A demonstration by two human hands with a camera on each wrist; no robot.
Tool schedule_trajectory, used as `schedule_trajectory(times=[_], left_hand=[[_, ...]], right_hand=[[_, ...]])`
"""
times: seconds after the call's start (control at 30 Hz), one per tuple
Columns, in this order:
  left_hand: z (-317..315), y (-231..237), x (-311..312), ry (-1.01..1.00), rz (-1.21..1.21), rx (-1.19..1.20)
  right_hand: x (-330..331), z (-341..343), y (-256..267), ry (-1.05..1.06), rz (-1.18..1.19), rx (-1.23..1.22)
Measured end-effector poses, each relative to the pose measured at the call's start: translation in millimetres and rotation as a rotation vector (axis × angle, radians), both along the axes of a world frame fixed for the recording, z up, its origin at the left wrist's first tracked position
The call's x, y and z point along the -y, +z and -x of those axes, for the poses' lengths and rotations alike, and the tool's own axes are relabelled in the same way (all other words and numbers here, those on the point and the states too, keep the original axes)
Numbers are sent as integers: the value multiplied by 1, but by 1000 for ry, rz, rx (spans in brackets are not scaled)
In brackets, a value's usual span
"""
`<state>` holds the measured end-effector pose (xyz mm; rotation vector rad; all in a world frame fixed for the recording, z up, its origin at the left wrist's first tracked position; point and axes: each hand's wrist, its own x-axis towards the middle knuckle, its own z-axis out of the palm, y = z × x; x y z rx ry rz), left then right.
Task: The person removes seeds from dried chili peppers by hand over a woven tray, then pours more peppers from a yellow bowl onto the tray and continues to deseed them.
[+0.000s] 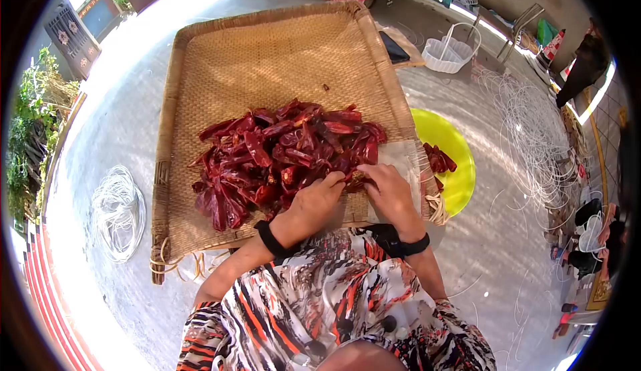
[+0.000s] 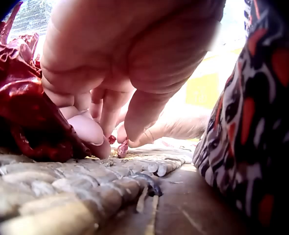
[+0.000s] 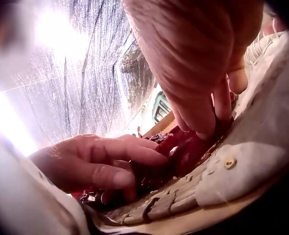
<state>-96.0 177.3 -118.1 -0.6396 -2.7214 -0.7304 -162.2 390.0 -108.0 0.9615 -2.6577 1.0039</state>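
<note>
Pepper pile [image 1: 287, 154] sits toward 6 o'clock on the woven tray [image 1: 267, 57], probably for easy reach. Left hand [image 1: 310, 205] and right hand [image 1: 392, 196] both pinch one pepper [image 1: 356, 180] around the pile's 4 o'clock, likely steadying it. Yellow dish [image 1: 461, 180] beside the tray's 3 o'clock, handily close.

The left hand [image 2: 125, 58] fills the top centre, angled down toward a small red scrap [image 2: 123, 149] — red peppers [image 2: 22, 93] upper left, woven tray [image 2: 61, 188] lower left, patterned shirt [image 2: 247, 122] right.
</note>
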Motion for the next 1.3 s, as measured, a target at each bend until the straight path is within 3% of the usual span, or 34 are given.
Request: schedule_trajectory(times=[0.13,0.23,0.47,0.6,0.67,0.77,0.87,1.07,1.17,1.27,1.3], left_hand=[[-2,7,-2,9,-26,62],[-1,6,-2,-29,-75,28],[-1,10,-2,-117,10,99],[-3,22,-5,-115,-22,100],[-2,24,-7,-139,-84,102],[0,21,-6,-174,-109,86],[-3,25,-4,-115,-101,125],[-1,17,-2,162,24,46],[-1,20,-3,232,99,39],[4,21,-2,285,159,91],[5,20,-1,302,183,116]], right_hand=[[-15,2,6,-20,113,123],[-34,13,11,-210,49,72],[-73,35,11,-667,355,-121],[-50,18,21,-358,260,275],[-27,5,26,-94,158,250],[-6,-2,4,110,110,86],[-3,-3,2,101,56,190],[-44,16,9,-275,60,66],[-68,32,1,-582,313,73],[-70,28,14,-736,255,89],[-69,28,12,-675,240,86]])
